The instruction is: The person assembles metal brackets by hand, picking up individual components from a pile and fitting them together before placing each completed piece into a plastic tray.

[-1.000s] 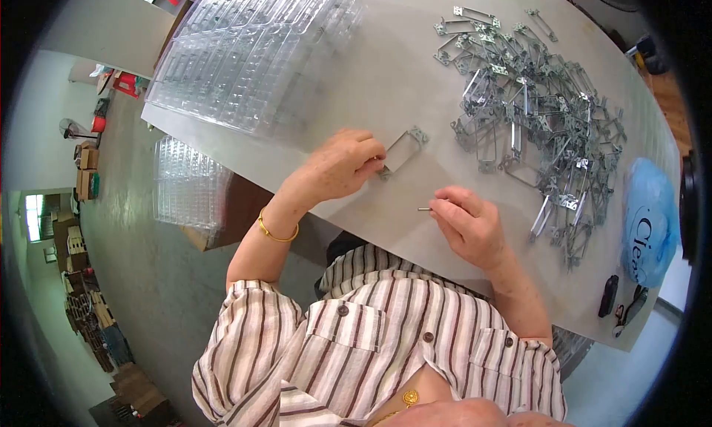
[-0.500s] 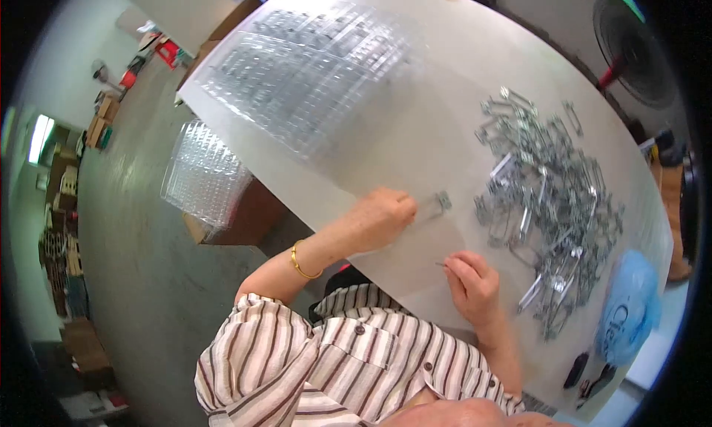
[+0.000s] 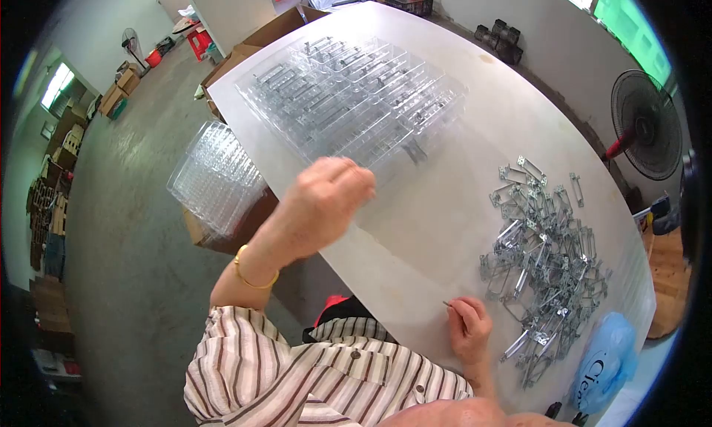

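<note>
My left hand (image 3: 334,197), with a gold bangle at the wrist, is raised over the table beside the near edge of the clear plastic tray (image 3: 297,141). Its fingers are closed on a thin metal bracket (image 3: 415,153), blurred, whose far end shows near the tray. Rows of similar brackets lie in the tray's compartments. By the table's near edge, my right hand (image 3: 469,329) is closed in a pinch. A short, thin metal pin (image 3: 447,304) sticks out from its fingertips. To its right lies a loose pile of metal brackets (image 3: 545,271).
A blue plastic bag (image 3: 607,364) sits at the table's right corner. More clear trays (image 3: 215,178) are stacked on a cardboard box left of the table (image 3: 437,227). A black fan (image 3: 645,119) stands beyond the right edge.
My left hand has moved left and up towards the tray, carrying the bracket. My right hand keeps its pinch on the pin. The camera view has shifted.
</note>
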Demonstrator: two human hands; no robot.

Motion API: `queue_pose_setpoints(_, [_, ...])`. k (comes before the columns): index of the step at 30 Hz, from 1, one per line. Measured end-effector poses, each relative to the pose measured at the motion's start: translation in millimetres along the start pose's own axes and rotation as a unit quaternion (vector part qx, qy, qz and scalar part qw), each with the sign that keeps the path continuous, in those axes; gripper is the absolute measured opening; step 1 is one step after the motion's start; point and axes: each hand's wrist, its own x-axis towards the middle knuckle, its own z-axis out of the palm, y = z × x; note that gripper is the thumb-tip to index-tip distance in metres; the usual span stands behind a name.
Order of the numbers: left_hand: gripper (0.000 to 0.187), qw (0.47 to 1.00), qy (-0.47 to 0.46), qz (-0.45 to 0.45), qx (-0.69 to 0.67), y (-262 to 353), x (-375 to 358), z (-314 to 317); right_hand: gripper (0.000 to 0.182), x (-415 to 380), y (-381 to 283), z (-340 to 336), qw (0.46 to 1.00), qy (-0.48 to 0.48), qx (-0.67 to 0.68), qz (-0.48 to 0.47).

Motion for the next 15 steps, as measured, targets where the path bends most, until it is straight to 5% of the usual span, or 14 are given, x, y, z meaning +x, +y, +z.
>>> queue_pose_setpoints(15, [0.009,0.990,-0.081,-0.109,0.031,-74,24,-21,0.015,2,-4,1,1.000,0.007,-0.026,0.000])
